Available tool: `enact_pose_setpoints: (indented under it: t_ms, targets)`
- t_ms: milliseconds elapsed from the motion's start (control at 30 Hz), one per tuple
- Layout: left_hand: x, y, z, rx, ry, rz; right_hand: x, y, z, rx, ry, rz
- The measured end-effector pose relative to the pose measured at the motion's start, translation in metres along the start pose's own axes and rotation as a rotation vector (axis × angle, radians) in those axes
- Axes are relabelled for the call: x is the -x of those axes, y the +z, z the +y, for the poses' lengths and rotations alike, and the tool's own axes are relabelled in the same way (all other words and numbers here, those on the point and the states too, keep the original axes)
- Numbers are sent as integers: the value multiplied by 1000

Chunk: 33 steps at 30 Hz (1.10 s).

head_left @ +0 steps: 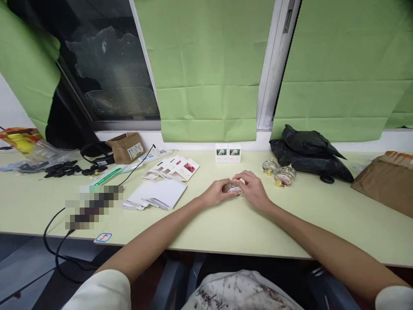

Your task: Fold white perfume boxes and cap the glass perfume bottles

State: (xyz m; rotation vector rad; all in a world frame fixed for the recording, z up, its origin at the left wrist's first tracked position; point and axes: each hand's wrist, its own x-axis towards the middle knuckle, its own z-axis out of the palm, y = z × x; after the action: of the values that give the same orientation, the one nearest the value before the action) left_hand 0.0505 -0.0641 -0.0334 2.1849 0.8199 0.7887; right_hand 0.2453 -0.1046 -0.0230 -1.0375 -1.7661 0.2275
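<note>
A small round clear-glass jar (235,190) with a pale label stands at the middle of the table. My left hand (216,193) is closed around its left side. The fingers of my right hand (254,188) are bent over its top and right side, gripping it; they hide much of the upper part. To the right sit similar glass jars with gold-coloured trim, a smaller-looking one (269,166) and a larger-looking one (285,175). Two small white boxes (228,153) with green flower pictures stand side by side behind my hands.
Flattened white cartons (164,193) and printed cartons (176,168) lie left of my hands. A cable (138,165) runs past a blurred-out object. At the back are an open cardboard box (125,147) and black plastic bags (309,155); a brown carton (387,183) sits far right.
</note>
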Motion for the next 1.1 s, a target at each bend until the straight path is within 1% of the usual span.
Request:
enact_pose_setpoints:
  t_ms: [67, 100, 167, 200, 233, 300, 333, 367, 467, 533, 633, 733, 867, 1100]
  targets:
    - [0, 0, 2, 9, -3, -7, -9, -10, -6, -38, -2, 67]
    - [0, -1, 3, 12, -6, -9, -14, -16, -10, -53, -3, 146]
    - [1, -1, 5, 14, -18, -9, -24, -29, -15, -11, -33, 341]
    - [1, -1, 6, 15, -24, -8, -28, -34, -16, 27, -56, 374]
    - [1, -1, 6, 17, -29, -7, -29, -38, -15, 66, -88, 365]
    - [2, -1, 7, 24, -30, -7, -27, -40, -6, 132, -141, 257]
    - [2, -1, 7, 21, -27, -6, -25, -38, 2, 163, -153, 182]
    - [2, -1, 6, 12, -23, -1, -22, -37, 11, 192, -148, 138]
    - [2, -1, 6, -29, -13, 8, -13, -33, 39, 269, -90, -47]
    - [2, -1, 6, -47, -14, 8, -11, -33, 53, 289, -32, -175]
    - [1, -3, 7, -63, -27, 20, -9, -36, 62, 320, -6, -299]
    - [0, -8, 6, -69, -44, 33, -8, -39, 62, 340, -25, -400]
    - [0, -17, 3, -101, -40, 60, -8, -40, 60, 359, -48, -482]
    - [-3, -23, -6, -271, -89, 140, -7, -38, 51, 334, -57, -498]
